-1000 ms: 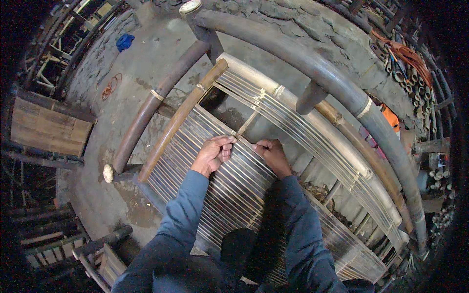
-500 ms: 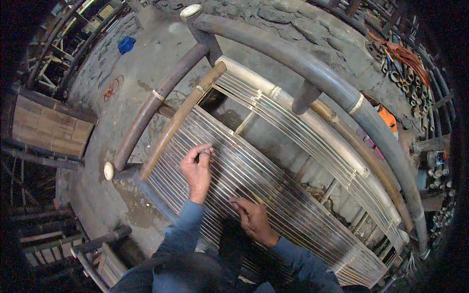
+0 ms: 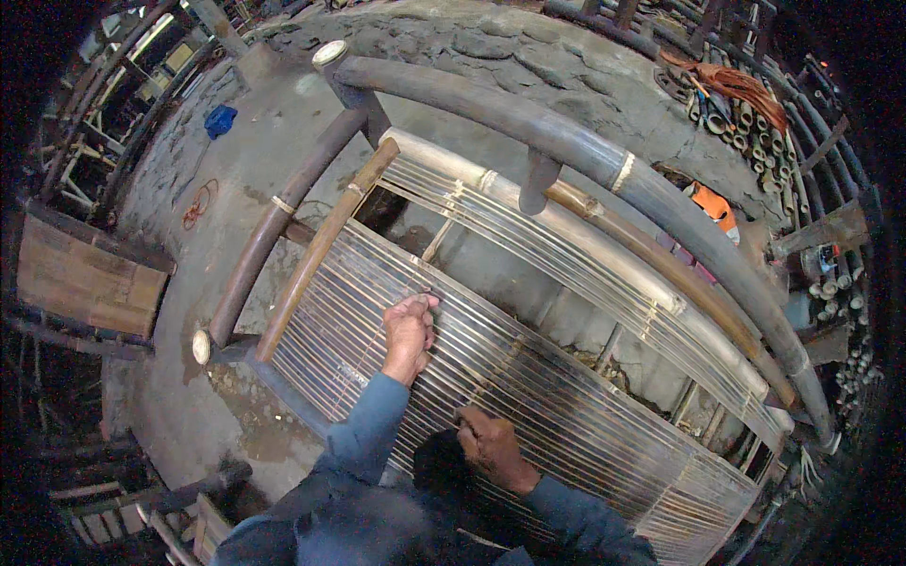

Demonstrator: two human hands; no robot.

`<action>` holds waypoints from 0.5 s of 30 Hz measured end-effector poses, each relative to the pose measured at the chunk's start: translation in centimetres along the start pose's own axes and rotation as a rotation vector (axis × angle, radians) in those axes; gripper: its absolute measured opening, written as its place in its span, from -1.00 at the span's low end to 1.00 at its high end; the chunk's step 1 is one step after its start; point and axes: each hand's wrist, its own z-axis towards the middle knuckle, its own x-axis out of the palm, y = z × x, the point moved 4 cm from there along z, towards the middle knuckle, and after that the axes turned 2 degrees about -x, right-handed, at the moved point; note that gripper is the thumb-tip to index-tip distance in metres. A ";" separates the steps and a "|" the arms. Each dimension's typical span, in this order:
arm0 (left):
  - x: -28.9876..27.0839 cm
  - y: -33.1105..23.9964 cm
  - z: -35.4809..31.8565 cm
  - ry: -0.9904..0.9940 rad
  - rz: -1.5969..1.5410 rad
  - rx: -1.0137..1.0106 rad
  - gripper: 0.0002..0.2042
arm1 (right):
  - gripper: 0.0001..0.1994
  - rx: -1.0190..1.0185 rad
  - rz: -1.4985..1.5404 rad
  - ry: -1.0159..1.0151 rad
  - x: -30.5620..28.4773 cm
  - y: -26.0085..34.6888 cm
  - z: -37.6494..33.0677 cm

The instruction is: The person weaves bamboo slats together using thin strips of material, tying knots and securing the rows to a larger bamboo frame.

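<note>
A bamboo bench seat of many thin parallel slats [image 3: 557, 415] lies beneath both hands, framed by thick bamboo poles. My left hand [image 3: 408, 335] is closed in a pinch over the slats, near the seat's far edge strip. Whatever sits between its fingertips is too small to make out. A thin pale strand [image 3: 357, 379] crosses the slats to the left of that hand. Nearer to me and to the right, my right hand [image 3: 493, 451] has its fingers curled just above the slats. Its palm side is hidden, so any held thing cannot be seen.
Dark bamboo rails [image 3: 491, 104] surround the seat on the far and left sides. A wooden panel [image 3: 90, 274] stands at the left. Cut bamboo poles [image 3: 755, 141], an orange bundle [image 3: 714, 208] and a blue item [image 3: 220, 120] lie farther off on the floor.
My left hand has moved right across the slats, its fingers drawn closer together. My right hand has shifted slightly right and nearer to me. The whole view has turned a little.
</note>
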 end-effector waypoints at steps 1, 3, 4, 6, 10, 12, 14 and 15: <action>0.1 0.1 -0.2 0.053 0.002 -0.001 -0.81 | -0.79 -0.001 0.012 -0.004 -0.2 0.2 -0.3; -1.5 -0.2 0.3 0.176 0.116 -0.091 -0.83 | -0.78 0.021 -0.047 0.031 -1.0 1.0 -0.4; -2.1 -1.3 1.5 0.176 0.406 0.225 -0.82 | -0.78 0.048 -0.132 0.063 -2.3 0.8 -0.4; -1.7 -3.1 3.3 0.151 0.972 0.867 -0.79 | -0.80 0.113 -0.215 -0.013 -6.3 0.2 -0.4; 1.3 -9.5 8.8 -0.062 1.243 1.206 -0.61 | -0.91 0.214 -0.240 -0.165 -14.5 1.0 1.4; 2.0 -9.2 12.3 -0.066 1.478 1.112 -0.55 | -0.90 0.260 -0.189 -0.225 -15.9 1.5 1.5; 3.1 -7.7 14.3 -0.041 1.577 1.099 -0.51 | -0.90 0.306 -0.138 -0.225 -15.8 2.1 1.8; 2.9 -7.6 14.8 -0.039 1.573 1.137 -0.51 | -0.90 0.311 -0.125 -0.229 -15.5 2.3 1.9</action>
